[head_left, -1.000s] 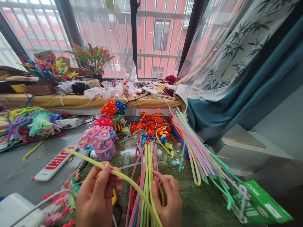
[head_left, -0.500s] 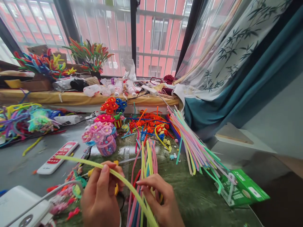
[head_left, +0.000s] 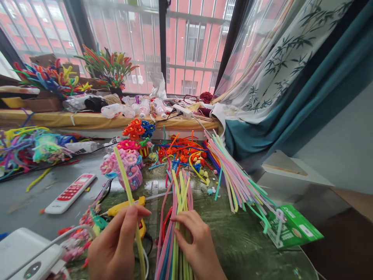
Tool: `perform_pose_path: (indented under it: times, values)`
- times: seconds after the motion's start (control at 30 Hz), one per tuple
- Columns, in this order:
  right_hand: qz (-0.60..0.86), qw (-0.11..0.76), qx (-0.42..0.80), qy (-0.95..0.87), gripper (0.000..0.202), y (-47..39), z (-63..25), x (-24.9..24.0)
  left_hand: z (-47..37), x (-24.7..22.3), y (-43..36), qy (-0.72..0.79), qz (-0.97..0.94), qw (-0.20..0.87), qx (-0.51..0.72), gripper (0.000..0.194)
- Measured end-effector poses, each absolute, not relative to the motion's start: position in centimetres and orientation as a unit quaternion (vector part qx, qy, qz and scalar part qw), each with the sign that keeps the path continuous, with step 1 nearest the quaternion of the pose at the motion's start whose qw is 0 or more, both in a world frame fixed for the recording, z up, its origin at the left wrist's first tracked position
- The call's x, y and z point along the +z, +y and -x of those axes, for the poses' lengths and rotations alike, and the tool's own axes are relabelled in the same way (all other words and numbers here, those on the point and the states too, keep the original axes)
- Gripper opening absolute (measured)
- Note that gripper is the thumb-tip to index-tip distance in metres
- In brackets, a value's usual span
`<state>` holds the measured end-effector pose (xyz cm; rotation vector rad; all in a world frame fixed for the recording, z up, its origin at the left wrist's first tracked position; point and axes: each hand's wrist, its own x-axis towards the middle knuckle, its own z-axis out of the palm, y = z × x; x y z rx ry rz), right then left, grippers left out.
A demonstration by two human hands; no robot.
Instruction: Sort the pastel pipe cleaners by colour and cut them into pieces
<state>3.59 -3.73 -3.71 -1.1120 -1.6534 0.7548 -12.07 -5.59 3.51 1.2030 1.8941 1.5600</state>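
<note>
Pinched between the thumb and fingers of my left hand is a pale yellow pipe cleaner, which stands nearly upright and runs down past the palm. My right hand rests on a bundle of pink, yellow and blue pipe cleaners on the table. Its thumb and fingers are slightly apart over the yellow stems; whether they grip one is unclear. A yellow glue gun lies behind my left hand. Beyond it stands a small pot of pink fuzzy flowers.
A white remote and a white box-shaped device with a cable lie at left. More pastel pipe cleaners and a green package are at right. Orange pieces lie farther back, before the windowsill.
The yellow pipe cleaner in my left hand has swung from slanting across both hands to nearly upright. My left hand moved slightly left and down; my right hand now lies over the bundle.
</note>
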Motion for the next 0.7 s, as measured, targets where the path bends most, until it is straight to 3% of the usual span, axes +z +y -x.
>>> perform_pose_path:
  times: [0.23, 0.47, 0.7]
  values:
    - [0.542, 0.484, 0.266, -0.633, 0.027, -3.6, -3.4, -4.2, 10.6, 2.9, -4.2, 0.620, -0.493, 0.323, 0.518, 0.044]
    - [0.575, 0.481, 0.272, -0.603, 0.035, -3.7, -2.2, -5.2, 9.1, -0.2, -2.7, 0.637, -0.619, 0.345, 0.304, 0.039]
    - [0.551, 0.552, 0.360, -0.512, 0.028, -3.7, -2.4, -4.7, 8.8, -0.8, -2.6, 0.629, -0.605, 0.368, 0.321, 0.031]
